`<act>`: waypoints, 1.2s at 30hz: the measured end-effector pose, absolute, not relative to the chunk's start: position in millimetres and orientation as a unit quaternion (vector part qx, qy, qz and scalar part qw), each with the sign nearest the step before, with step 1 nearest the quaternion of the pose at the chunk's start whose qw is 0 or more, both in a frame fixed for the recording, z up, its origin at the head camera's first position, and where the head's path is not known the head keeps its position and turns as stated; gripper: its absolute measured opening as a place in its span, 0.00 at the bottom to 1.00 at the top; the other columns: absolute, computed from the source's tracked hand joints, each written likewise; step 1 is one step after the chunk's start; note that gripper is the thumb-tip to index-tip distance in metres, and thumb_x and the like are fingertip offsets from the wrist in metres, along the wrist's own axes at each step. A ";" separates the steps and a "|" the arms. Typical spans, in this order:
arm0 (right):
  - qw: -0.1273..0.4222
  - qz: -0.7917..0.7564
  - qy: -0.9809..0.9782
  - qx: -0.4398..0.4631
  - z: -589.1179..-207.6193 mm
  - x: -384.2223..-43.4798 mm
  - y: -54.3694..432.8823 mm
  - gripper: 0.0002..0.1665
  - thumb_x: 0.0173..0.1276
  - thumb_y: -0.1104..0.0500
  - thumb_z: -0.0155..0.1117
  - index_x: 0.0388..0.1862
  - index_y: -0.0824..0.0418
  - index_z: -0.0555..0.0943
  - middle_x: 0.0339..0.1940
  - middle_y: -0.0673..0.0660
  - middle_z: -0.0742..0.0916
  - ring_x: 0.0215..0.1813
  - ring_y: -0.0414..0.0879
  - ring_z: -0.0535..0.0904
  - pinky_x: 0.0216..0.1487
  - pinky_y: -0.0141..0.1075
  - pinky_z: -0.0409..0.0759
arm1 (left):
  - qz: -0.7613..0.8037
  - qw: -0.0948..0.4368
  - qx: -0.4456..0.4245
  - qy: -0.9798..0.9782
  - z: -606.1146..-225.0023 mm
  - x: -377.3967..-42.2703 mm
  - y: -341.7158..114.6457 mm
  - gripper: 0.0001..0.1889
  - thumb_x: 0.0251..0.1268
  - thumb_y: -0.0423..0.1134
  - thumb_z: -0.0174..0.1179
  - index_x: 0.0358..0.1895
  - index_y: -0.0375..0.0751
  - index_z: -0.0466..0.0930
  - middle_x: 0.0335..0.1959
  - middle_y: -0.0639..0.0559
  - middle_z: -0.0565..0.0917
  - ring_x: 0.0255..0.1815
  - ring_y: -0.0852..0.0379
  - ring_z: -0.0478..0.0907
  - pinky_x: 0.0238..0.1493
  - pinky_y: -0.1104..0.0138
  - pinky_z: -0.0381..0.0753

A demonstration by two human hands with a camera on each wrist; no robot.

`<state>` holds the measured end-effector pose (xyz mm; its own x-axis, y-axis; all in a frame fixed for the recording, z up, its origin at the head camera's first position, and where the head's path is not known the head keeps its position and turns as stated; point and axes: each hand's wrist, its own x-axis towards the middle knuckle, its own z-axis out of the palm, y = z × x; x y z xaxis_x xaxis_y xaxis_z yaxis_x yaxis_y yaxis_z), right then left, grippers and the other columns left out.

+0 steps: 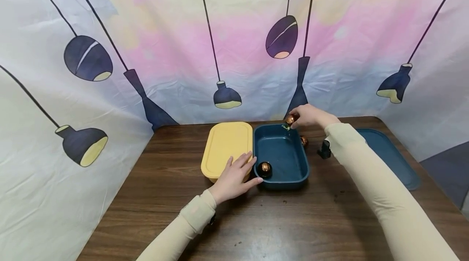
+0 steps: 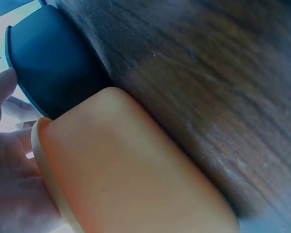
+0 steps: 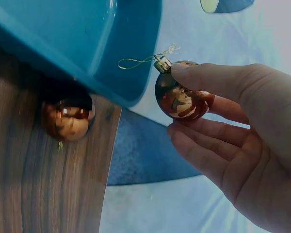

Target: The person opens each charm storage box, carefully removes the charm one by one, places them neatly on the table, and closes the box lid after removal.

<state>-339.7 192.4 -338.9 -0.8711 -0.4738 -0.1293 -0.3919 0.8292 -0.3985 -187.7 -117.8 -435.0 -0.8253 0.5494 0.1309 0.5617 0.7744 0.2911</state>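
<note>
A shiny copper Christmas bauble (image 3: 184, 99) with a gold cap and string loop is pinched between the thumb and fingers of my right hand (image 1: 309, 115). It hangs above the far right corner of an open blue container (image 1: 282, 151). Inside that container, near its front left corner, sits another bauble (image 1: 264, 169). A third copper bauble (image 3: 68, 119) rests on the table by the container's right side. My left hand (image 1: 236, 177) lies with fingers spread over the edge of the lidded yellow container (image 1: 227, 147), its thumb touching the blue container's rim.
A flat blue lid (image 1: 388, 155) lies at the right of the brown wooden table (image 1: 176, 159), partly behind my right sleeve. The two containers stand side by side. Behind the table hangs a cloth (image 1: 165, 49) printed with lamps.
</note>
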 end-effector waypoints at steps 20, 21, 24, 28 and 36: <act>0.086 -0.172 0.958 -0.214 -338.0 -335.5 245.7 0.34 0.68 0.58 0.69 0.66 0.78 0.73 0.51 0.71 0.84 0.53 0.65 0.79 0.53 0.57 0.77 | -0.163 0.026 -0.297 -0.941 -436.6 -187.5 -119.4 0.39 0.73 0.64 0.53 0.77 0.42 0.64 0.80 0.45 0.58 0.80 0.47 0.54 0.77 0.40 0.45; 0.087 -0.172 0.958 -0.213 -339.3 -335.7 247.5 0.34 0.68 0.59 0.69 0.66 0.77 0.73 0.51 0.70 0.84 0.53 0.65 0.80 0.52 0.57 0.77 | -0.164 0.027 -0.297 -0.940 -436.9 -187.7 -119.6 0.39 0.73 0.64 0.53 0.77 0.42 0.64 0.80 0.45 0.58 0.80 0.47 0.54 0.77 0.40 0.45; 0.091 -0.174 0.959 -0.206 -342.8 -335.9 252.0 0.33 0.68 0.59 0.68 0.66 0.76 0.73 0.49 0.69 0.85 0.52 0.63 0.80 0.50 0.56 0.77 | -0.166 0.029 -0.298 -0.939 -437.3 -187.7 -120.1 0.39 0.73 0.64 0.54 0.77 0.41 0.64 0.80 0.45 0.58 0.80 0.47 0.54 0.76 0.40 0.45; 0.097 -0.174 0.960 -0.199 -346.9 -335.0 256.6 0.34 0.68 0.60 0.68 0.67 0.76 0.72 0.49 0.68 0.85 0.51 0.63 0.80 0.50 0.56 0.78 | -0.164 0.034 -0.301 -0.939 -437.6 -188.5 -120.4 0.39 0.73 0.63 0.54 0.77 0.41 0.64 0.80 0.44 0.59 0.80 0.47 0.54 0.76 0.40 0.45; 0.095 -0.168 0.963 -0.188 -362.8 -331.4 263.4 0.32 0.68 0.60 0.67 0.66 0.77 0.73 0.49 0.70 0.84 0.50 0.65 0.80 0.49 0.56 0.78 | -0.160 0.037 -0.308 -0.937 -438.4 -189.4 -119.4 0.39 0.73 0.63 0.54 0.77 0.41 0.63 0.80 0.44 0.58 0.80 0.47 0.54 0.76 0.40 0.45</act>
